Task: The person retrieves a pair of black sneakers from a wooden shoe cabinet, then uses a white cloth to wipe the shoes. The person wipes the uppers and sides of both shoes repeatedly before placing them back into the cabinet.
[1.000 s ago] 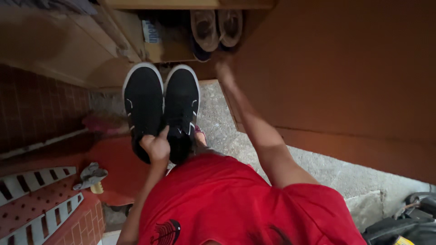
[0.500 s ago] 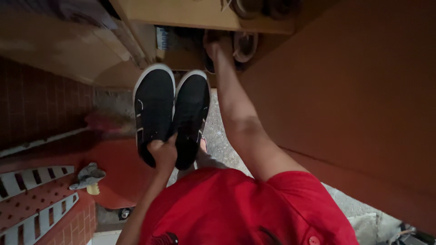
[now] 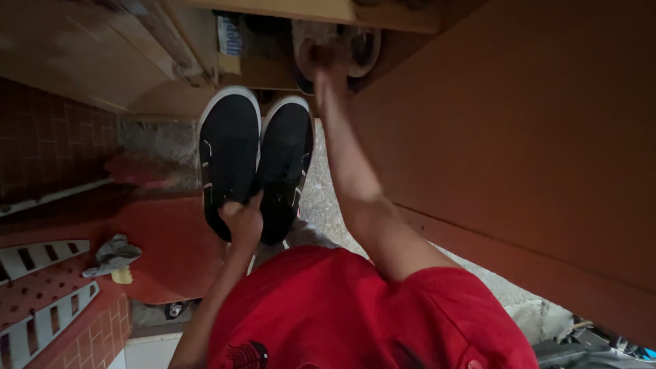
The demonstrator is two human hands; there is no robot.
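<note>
A big brown wooden door (image 3: 533, 137) fills the right side. Under it lies a gray stone floor (image 3: 328, 205). A red brick wall (image 3: 48, 137) and a red step (image 3: 164, 246) are on the left. Near the bottom is the person's red shirt (image 3: 355, 314).

At the far top is a wooden shoe shelf (image 3: 273, 68). A pair of tan shoes (image 3: 338, 48) sits inside it, in the dark.

The two black shoes (image 3: 256, 164) with white edges hang in the middle, above the floor, just in front of the shelf. They are side by side and touch each other. Their toes point far, to the shelf.

The left hand (image 3: 240, 222) is shut tight on the heels of the black shoes and holds them both up. The right hand (image 3: 321, 58) reaches far into the shelf and is on the tan shoes. It is blurry, so I cannot tell if its fingers are closed. The two hands are well apart.

A small gray rag (image 3: 113, 251) lies on the left, on the red bricks with white grates (image 3: 41, 287).
</note>
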